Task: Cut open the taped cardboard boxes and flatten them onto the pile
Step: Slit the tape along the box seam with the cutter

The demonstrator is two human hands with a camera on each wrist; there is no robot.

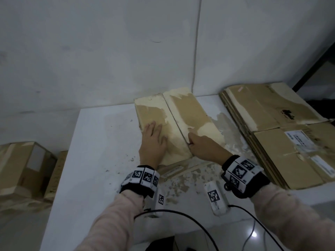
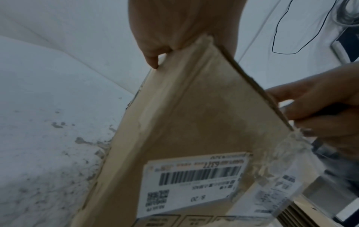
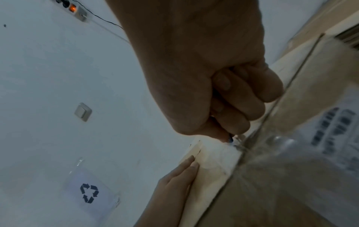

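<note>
A brown taped cardboard box (image 1: 181,113) lies on the white table (image 1: 101,151), its centre seam running toward me. My left hand (image 1: 153,140) rests flat on the left flap, fingers straight, holding it down. My right hand (image 1: 203,145) is fisted round a small dark cutter (image 3: 232,140), whose tip sits in the seam near the box's front edge. In the left wrist view the box's near side (image 2: 194,122) carries a barcode label, with loose clear tape at its right corner. The pile of flattened cardboard (image 1: 272,124) lies to the right on the table.
Two closed boxes (image 1: 23,169) stand on the floor to the left. Torn paper scraps litter the table near the box. Two white marker-tagged devices (image 1: 215,198) and a black cable (image 1: 199,223) lie at the front edge. A white wall stands close behind.
</note>
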